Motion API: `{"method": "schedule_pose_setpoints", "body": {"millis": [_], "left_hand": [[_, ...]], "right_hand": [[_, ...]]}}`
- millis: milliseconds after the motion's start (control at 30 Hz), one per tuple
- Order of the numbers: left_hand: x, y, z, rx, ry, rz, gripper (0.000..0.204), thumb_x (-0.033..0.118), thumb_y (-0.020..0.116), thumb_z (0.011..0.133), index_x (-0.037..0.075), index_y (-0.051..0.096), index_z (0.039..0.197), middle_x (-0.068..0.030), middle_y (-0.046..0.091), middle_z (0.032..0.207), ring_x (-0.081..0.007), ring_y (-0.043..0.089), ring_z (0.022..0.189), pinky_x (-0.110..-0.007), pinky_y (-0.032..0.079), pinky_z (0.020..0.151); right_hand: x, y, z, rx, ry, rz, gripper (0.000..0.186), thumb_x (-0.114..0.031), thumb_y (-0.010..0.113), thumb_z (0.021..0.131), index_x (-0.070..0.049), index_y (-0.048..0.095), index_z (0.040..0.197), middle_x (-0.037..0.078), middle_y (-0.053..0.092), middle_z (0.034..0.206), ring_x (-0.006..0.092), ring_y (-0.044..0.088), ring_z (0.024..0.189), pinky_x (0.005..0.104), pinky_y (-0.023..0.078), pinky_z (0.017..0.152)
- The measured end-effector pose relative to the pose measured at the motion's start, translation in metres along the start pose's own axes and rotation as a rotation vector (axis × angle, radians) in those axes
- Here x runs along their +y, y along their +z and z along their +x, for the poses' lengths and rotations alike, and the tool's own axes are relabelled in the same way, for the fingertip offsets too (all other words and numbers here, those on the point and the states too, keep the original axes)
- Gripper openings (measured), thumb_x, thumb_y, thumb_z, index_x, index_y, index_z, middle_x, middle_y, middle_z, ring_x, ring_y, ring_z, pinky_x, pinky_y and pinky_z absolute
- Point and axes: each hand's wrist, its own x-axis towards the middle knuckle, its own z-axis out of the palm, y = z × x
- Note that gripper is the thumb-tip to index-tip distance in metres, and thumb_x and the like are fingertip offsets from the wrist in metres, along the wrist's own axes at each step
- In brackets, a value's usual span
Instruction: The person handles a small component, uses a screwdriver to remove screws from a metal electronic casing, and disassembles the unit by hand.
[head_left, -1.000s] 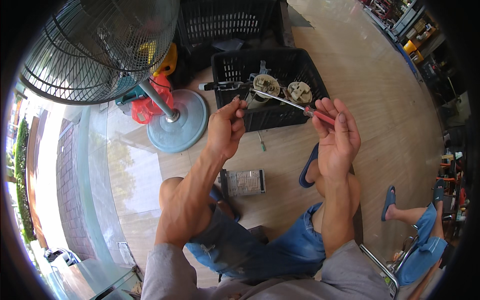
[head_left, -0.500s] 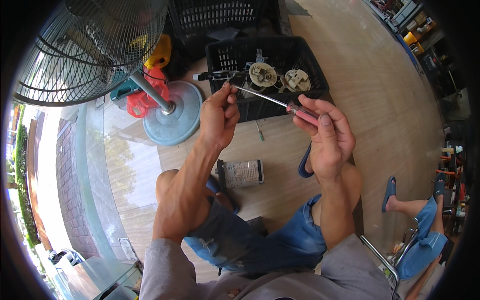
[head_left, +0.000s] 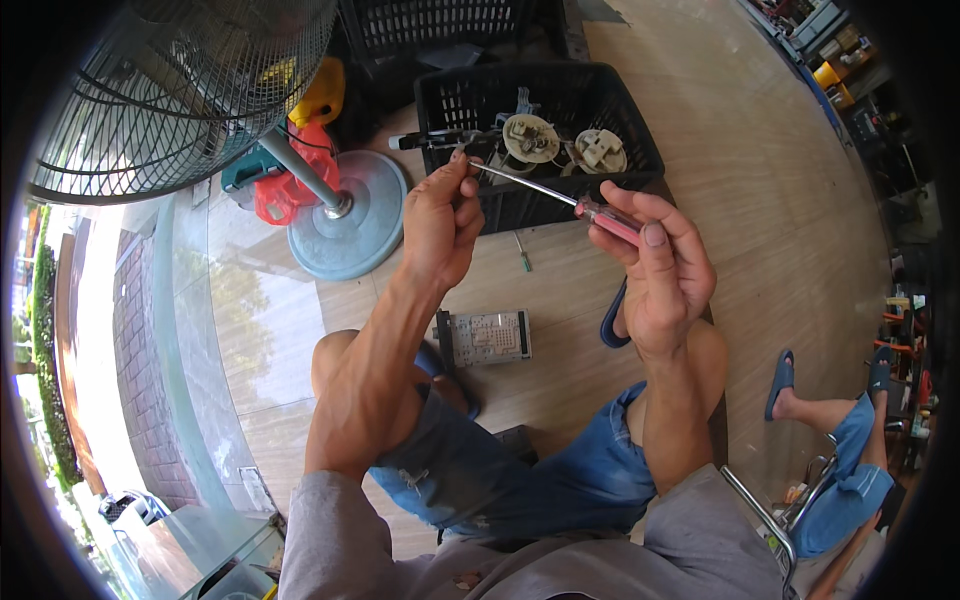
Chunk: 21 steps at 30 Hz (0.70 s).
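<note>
Across our view of one black crate | one screwdriver, long axis slanting, tip left and forward | right grip holds its handle; left grip pinched narrow beside tip, contents we cannot tell | crate: two round parts

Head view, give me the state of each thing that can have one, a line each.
Screwdriver: held, clear of the floor.
Right hand: closed on the screwdriver.
Left hand: fingers curled, at the screwdriver's tip.
Black crate: open-topped, round parts inside.
Green-handled tool: lying on the floor.
Electronic unit: lying on the floor.
Pedestal fan: standing; whether running, unclear.
</note>
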Motion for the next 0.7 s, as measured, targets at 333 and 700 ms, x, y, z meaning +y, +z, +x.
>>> {"method": "schedule_pose_setpoints", "body": {"millis": [333,700], "left_hand": [[-0.0060,-0.0040,0.0029,0.009,0.056,0.042,0.020,0.025,0.058,0.108,0.006,0.066,0.107,0.0035,0.055,0.073,-0.0045,0.033,0.049,-0.021,0.023,0.043],[-0.0054,-0.0055,0.0036,-0.006,0.121,0.034,0.020,0.024,0.059,0.108,0.006,0.067,0.108,0.0030,0.056,0.073,-0.0041,0.032,0.048,-0.021,0.023,0.042]], "right_hand": [[0.0017,0.0032,-0.0042,-0.008,0.018,-0.130,0.038,-0.015,0.048,0.111,0.006,0.053,0.142,0.026,0.066,0.130,0.0305,0.071,0.112,0.0375,0.063,0.092],[0.0009,0.0004,-0.0027,-0.127,-0.114,-0.334,0.039,-0.013,0.052,0.110,0.008,0.052,0.143,0.025,0.066,0.128,0.0296,0.072,0.110,0.0383,0.064,0.092]]}}
